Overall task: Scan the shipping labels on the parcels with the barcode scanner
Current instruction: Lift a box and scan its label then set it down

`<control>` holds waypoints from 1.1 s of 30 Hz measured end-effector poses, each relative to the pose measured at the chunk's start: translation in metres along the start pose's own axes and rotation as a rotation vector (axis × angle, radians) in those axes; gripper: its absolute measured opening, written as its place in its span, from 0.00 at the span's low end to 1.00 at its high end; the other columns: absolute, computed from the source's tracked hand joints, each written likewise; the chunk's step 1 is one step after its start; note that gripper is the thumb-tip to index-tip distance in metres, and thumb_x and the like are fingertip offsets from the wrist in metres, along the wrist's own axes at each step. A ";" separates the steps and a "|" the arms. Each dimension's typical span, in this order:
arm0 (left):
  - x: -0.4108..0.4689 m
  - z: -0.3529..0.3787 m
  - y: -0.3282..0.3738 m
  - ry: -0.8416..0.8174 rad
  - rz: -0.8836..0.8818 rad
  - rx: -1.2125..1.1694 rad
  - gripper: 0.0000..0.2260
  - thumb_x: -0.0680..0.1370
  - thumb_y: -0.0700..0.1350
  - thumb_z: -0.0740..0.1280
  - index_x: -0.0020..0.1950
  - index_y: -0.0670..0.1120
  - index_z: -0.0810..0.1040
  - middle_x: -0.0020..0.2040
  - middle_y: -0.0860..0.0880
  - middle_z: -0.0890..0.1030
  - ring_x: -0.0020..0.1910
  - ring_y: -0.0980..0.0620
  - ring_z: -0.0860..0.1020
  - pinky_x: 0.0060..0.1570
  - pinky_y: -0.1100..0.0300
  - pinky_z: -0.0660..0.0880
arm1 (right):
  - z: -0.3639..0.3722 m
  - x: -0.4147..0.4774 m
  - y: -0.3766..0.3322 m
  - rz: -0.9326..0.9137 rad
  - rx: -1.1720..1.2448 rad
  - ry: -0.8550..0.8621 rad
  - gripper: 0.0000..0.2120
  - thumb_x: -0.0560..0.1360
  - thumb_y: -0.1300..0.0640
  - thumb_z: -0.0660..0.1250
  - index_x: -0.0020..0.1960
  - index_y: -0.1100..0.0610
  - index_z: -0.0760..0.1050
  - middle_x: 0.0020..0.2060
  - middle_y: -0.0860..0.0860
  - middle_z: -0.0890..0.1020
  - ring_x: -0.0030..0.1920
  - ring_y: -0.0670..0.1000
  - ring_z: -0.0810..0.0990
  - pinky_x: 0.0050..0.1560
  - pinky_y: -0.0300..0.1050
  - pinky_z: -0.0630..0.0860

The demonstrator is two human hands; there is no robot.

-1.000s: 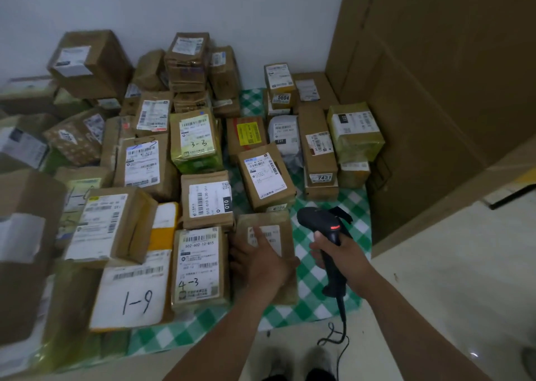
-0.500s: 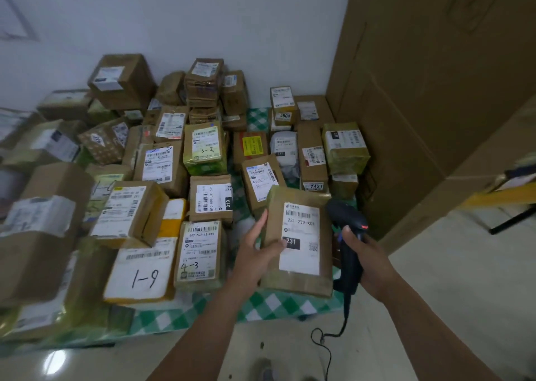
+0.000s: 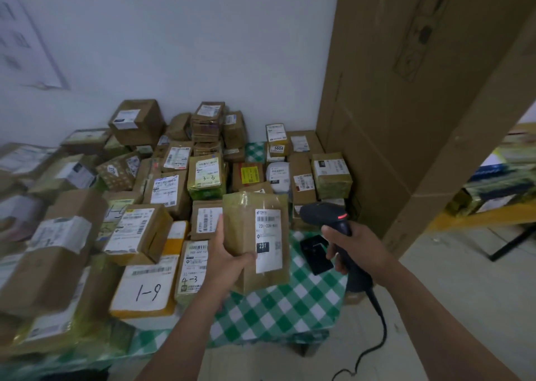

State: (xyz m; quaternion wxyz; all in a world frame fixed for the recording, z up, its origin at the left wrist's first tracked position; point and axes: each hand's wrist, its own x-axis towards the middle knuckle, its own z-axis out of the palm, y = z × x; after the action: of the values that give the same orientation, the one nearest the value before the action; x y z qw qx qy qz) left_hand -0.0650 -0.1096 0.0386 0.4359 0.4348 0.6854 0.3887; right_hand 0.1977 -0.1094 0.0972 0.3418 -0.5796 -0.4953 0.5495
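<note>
Looks like the aiming step: the left hand point(image 3: 229, 260) grips the brown parcel point(image 3: 246, 221) by its edge, with the shipping label point(image 3: 268, 237) just right of the thumb. The right hand point(image 3: 358, 247) is wrapped round the barcode scanner point(image 3: 324, 214), whose head sits above the fingers (red light on). Next, I'd guess, tilt it left onto the barcode.

Person shows only as 2 arms w/ hands. L hand point(image 3: 229, 262) & R hand point(image 3: 356, 247) both bare, wrists bare too. L forearm point(image 3: 185, 337) & R forearm point(image 3: 435, 317) bare right down to bottom edge of frame, which cuts them off approx near elbow. Arms lean, widening twd elbow. Knuckles & finger joints stand out on R hand; L hand shows its back + thumb. Nails, fine detail: too blurred to tell.
</note>
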 end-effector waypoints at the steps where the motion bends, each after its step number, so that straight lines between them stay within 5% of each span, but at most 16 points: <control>1: -0.001 -0.001 -0.002 0.028 0.005 -0.008 0.52 0.68 0.40 0.78 0.78 0.66 0.48 0.76 0.53 0.60 0.73 0.47 0.64 0.67 0.41 0.70 | -0.001 -0.002 -0.003 -0.016 -0.024 -0.016 0.07 0.78 0.51 0.68 0.52 0.54 0.77 0.33 0.58 0.82 0.26 0.56 0.76 0.27 0.46 0.74; 15: -0.008 -0.002 -0.004 0.124 0.050 -0.019 0.51 0.69 0.40 0.77 0.79 0.64 0.48 0.75 0.50 0.58 0.73 0.45 0.61 0.68 0.41 0.67 | -0.008 -0.029 -0.022 -0.027 -0.092 -0.136 0.06 0.78 0.48 0.66 0.48 0.50 0.76 0.37 0.65 0.81 0.24 0.53 0.75 0.26 0.44 0.73; 26: -0.006 0.002 -0.009 0.143 0.057 -0.024 0.51 0.68 0.43 0.78 0.78 0.67 0.48 0.74 0.52 0.60 0.72 0.47 0.63 0.67 0.40 0.69 | -0.011 -0.027 -0.021 0.005 -0.060 -0.174 0.18 0.77 0.46 0.67 0.47 0.62 0.74 0.34 0.62 0.80 0.24 0.53 0.75 0.26 0.44 0.72; 33: -0.003 0.015 -0.022 0.027 -0.009 -0.057 0.47 0.70 0.41 0.77 0.78 0.65 0.53 0.69 0.54 0.65 0.68 0.48 0.68 0.63 0.46 0.73 | -0.013 -0.016 -0.010 -0.058 -0.025 -0.055 0.06 0.79 0.51 0.67 0.50 0.54 0.76 0.38 0.66 0.82 0.23 0.53 0.75 0.25 0.43 0.71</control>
State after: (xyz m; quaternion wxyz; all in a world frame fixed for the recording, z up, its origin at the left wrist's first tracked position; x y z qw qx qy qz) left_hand -0.0561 -0.1168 0.0141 0.4406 0.4140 0.6817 0.4120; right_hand 0.2096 -0.1200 0.1139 0.3367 -0.5538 -0.5279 0.5488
